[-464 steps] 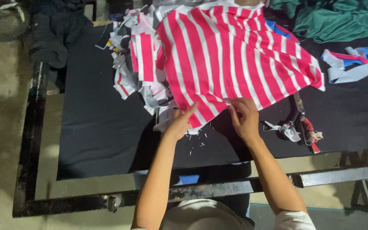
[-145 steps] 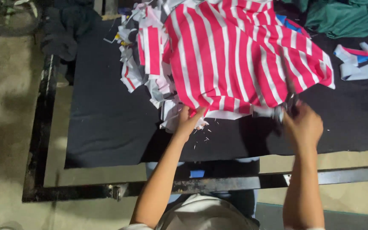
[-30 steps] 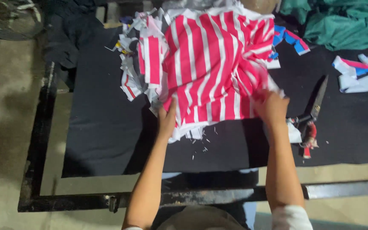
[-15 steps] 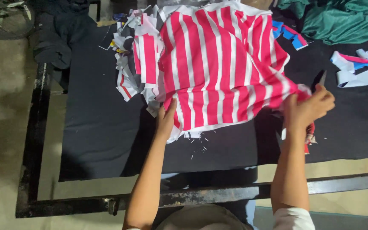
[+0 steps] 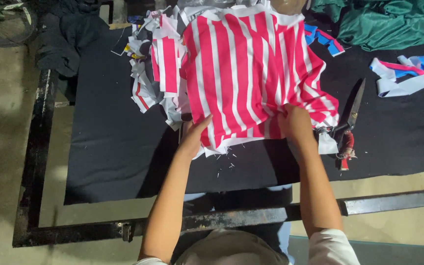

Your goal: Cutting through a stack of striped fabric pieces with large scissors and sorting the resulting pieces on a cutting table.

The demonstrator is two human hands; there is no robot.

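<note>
A stack of red-and-white striped fabric pieces (image 5: pixel 251 73) lies on a black cloth-covered table (image 5: pixel 119 147). My left hand (image 5: pixel 195 135) presses flat on the stack's lower left corner. My right hand (image 5: pixel 295 122) pinches the stack's near edge on the right side. Large scissors with a red-wrapped handle (image 5: pixel 348 127) lie on the table just right of my right hand, untouched.
Striped offcuts (image 5: pixel 155 83) pile up left of the stack. White, red and blue strips (image 5: pixel 408 73) lie at the right, green cloth (image 5: pixel 384 22) at the back right, dark cloth (image 5: pixel 67 39) at the back left. A black metal frame (image 5: pixel 40 162) rims the table.
My right hand has moved left from beside the scissors back onto the stack's near edge. The stack's right side has been smoothed down. My left hand stays on the lower left corner.
</note>
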